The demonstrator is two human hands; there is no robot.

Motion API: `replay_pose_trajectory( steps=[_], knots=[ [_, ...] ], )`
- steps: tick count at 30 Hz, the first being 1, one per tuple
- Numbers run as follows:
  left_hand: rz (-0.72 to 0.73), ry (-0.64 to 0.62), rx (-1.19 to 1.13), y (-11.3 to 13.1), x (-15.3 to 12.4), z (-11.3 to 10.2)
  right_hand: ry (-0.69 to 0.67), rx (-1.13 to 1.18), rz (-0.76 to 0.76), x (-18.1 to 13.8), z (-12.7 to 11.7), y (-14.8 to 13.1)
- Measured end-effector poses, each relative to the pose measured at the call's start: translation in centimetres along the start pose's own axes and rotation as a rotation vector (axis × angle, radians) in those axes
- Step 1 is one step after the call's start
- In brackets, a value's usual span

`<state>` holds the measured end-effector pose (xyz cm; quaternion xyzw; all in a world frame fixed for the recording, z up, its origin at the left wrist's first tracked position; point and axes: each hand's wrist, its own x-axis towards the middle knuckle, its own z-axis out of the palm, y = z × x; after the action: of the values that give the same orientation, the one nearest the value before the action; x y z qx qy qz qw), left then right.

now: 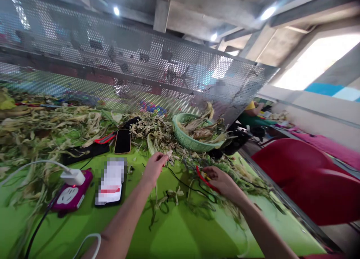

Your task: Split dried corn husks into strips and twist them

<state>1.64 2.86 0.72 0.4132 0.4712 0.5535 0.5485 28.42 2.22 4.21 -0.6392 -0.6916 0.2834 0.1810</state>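
Observation:
My left hand (155, 166) is closed, with thumb and fingers pinching a small pale piece of what looks like dried corn husk (169, 153). To its right, my right hand (222, 180) curls around a red-handled tool (200, 173), perhaps scissors; blur hides its exact kind. Just beyond both hands stands a pale green plastic basket (194, 143) filled with dried corn husks (201, 131). Loose scraps and fibres of husk (152, 129) lie heaped to the basket's left and scattered under my hands on the green tabletop (180, 229).
On the left are a phone with a lit screen (111, 182), a dark phone (123, 141), a magenta power box (73, 191) with a white charger (72, 176), and cables. A perforated metal screen (135, 60) borders the back. A red chair (303, 176) stands right.

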Motion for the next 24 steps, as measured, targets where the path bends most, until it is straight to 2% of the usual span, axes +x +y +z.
replay_pose_trajectory(
  steps=[3,6,13,17,24],
  knots=[
    [-0.002,0.005,-0.022,-0.1,0.1,0.0,-0.069,0.260,-0.007,-0.4,-0.7,-0.4],
    [0.010,0.003,-0.024,-0.1,0.0,-0.1,-0.093,0.311,-0.034,-1.3,-0.9,-1.7],
    [-0.015,0.006,-0.033,0.7,-0.3,0.0,-0.212,0.156,-0.313,-1.8,0.3,-5.0],
    [-0.033,-0.018,-0.063,0.8,-0.5,0.1,-0.195,0.047,-0.326,-1.6,1.8,-5.9],
    [-0.048,-0.098,-0.094,0.9,-0.6,0.3,-0.088,-0.047,-0.312,-1.1,3.7,-6.6]
  ],
)
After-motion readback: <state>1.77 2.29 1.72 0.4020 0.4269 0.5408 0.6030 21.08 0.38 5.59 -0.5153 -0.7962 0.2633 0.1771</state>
